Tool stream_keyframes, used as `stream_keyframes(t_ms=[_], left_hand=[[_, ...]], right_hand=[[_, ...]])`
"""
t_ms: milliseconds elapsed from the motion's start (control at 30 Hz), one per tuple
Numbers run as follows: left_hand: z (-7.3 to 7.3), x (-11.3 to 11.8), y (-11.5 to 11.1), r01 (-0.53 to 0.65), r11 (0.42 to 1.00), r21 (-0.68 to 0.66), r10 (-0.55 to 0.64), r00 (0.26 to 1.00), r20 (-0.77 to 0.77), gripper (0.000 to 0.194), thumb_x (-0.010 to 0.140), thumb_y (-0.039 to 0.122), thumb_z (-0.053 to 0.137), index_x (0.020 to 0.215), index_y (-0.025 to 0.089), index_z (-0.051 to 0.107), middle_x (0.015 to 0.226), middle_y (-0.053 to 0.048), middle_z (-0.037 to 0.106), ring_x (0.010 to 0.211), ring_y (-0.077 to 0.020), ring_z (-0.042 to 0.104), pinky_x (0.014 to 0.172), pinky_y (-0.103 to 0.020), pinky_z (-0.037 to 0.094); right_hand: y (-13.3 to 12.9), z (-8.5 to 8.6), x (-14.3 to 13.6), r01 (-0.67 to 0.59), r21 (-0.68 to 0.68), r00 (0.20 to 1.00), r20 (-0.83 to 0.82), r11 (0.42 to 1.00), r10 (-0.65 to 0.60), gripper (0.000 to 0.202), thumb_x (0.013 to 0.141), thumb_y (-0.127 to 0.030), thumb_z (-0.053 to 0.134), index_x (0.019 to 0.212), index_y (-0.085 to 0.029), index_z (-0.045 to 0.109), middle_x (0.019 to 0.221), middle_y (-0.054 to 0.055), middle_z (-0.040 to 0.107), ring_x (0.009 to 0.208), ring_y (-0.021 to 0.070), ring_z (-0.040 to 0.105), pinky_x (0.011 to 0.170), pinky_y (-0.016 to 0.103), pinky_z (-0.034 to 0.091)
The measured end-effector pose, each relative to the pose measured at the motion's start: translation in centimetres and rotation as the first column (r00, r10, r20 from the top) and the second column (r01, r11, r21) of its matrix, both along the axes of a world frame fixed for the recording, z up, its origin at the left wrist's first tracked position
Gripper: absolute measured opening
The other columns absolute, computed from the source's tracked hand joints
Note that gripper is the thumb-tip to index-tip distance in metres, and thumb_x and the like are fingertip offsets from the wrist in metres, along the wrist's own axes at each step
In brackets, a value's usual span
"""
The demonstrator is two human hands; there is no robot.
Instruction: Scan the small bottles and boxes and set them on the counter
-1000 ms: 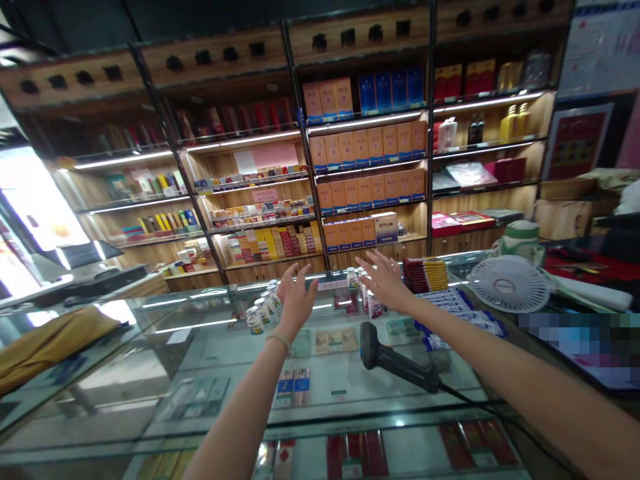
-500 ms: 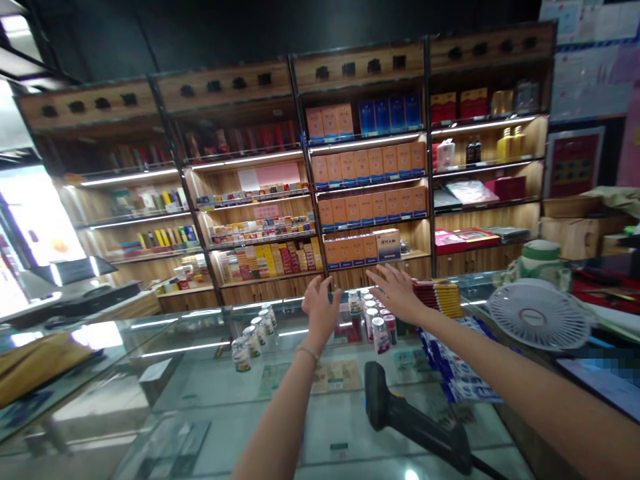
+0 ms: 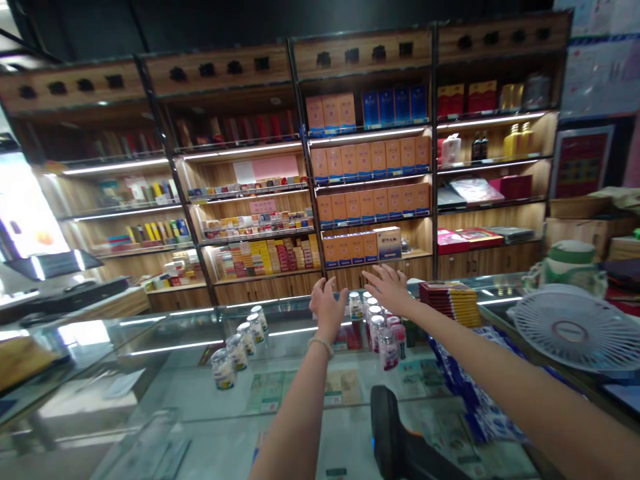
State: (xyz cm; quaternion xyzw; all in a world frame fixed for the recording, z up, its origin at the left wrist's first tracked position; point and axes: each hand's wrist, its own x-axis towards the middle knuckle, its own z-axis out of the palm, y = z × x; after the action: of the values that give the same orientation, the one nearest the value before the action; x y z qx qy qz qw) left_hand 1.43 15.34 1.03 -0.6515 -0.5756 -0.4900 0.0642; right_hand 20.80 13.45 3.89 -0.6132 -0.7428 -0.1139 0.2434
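Note:
Over the far part of the glass counter, my left hand [image 3: 329, 310] is raised with fingers apart and nothing in it. To its right, my right hand [image 3: 389, 289] spreads its fingers above the back of a cluster of small white-capped bottles [image 3: 376, 331]; whether it touches one cannot be made out. One white-capped bottle [image 3: 355, 307] stands between the two hands. A slanting row of similar bottles [image 3: 237, 351] with white and yellow labels stands left of my left hand. Red-labelled bottles [image 3: 389, 350] are at the near end of the right cluster.
A black handheld scanner [image 3: 395, 440] lies at the near edge. Right of my right hand are a stack of yellow-edged packs [image 3: 453, 303], blue-white packets [image 3: 480, 393] and a white fan [image 3: 570, 330]. Shelves of boxes [image 3: 370, 200] line the back.
The view has shifted, so the bottle row sits further left and the scanner lower. My left hand appears slightly further right and lower; my right hand stays near the cluster. Both remain open.

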Motion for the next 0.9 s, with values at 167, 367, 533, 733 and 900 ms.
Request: stream_keyframes(t_ms=[167,367,533,733,900], left_hand=[[-1.1,-0.1,0.8,0.029,0.999,-0.044,-0.031,0.998,-0.055,0.051,0.087,0.038,0.066,0.136,0.025,0.058,0.144,-0.013,0.048,0.137,-0.0303,0.043,0.115,-0.048,0.034],[-2.5,-0.1,0.9,-0.004,0.986,-0.164,-0.018,0.991,-0.130,0.053,0.084,0.039,0.070,0.135,0.025,0.060,0.147,-0.014,0.048,0.137,-0.0325,0.043,0.115,-0.049,0.034],[-3.8,0.2,0.7,-0.003,0.969,-0.247,-0.052,0.975,-0.217,0.052,0.086,0.044,0.067,0.135,0.029,0.061,0.154,-0.013,0.041,0.143,-0.0343,0.035,0.117,-0.057,0.027],[-4.7,0.9,0.6,-0.003,0.938,-0.346,-0.105,0.951,-0.291,0.046,0.087,0.045,0.064,0.132,0.033,0.063,0.159,-0.011,0.036,0.148,-0.0352,0.027,0.118,-0.064,0.019],[-5.3,0.9,0.8,0.031,0.928,-0.370,-0.138,0.953,-0.269,0.035,0.089,0.040,0.062,0.121,0.029,0.071,0.159,-0.012,0.037,0.149,-0.0347,0.024,0.121,-0.061,0.016]], right_hand=[[1.4,-0.1,-1.2,-0.028,-0.061,0.999,0.042,0.998,0.030,0.053,0.102,-0.055,0.027,0.149,-0.040,0.044,0.163,0.005,0.034,0.151,0.0297,0.019,0.117,0.058,0.016],[2.2,0.1,-2.0,-0.032,-0.179,0.997,0.059,0.983,0.043,0.052,0.101,-0.056,0.025,0.145,-0.042,0.050,0.165,0.005,0.029,0.152,0.0324,0.015,0.117,0.061,0.011],[2.5,0.2,-2.2,-0.055,-0.266,0.994,0.081,0.962,0.079,0.052,0.101,-0.055,0.026,0.143,-0.042,0.053,0.167,0.005,0.025,0.154,0.0344,0.010,0.117,0.064,0.005],[2.6,0.2,-2.4,-0.058,-0.318,0.995,0.060,0.946,0.082,0.052,0.100,-0.054,0.026,0.137,-0.040,0.060,0.166,0.004,0.026,0.154,0.0334,0.009,0.118,0.063,0.001],[2.7,0.4,-2.6,-0.041,-0.343,0.997,0.045,0.938,0.060,0.054,0.101,-0.054,0.024,0.134,-0.039,0.063,0.166,0.004,0.027,0.154,0.0329,0.010,0.118,0.064,0.004]])
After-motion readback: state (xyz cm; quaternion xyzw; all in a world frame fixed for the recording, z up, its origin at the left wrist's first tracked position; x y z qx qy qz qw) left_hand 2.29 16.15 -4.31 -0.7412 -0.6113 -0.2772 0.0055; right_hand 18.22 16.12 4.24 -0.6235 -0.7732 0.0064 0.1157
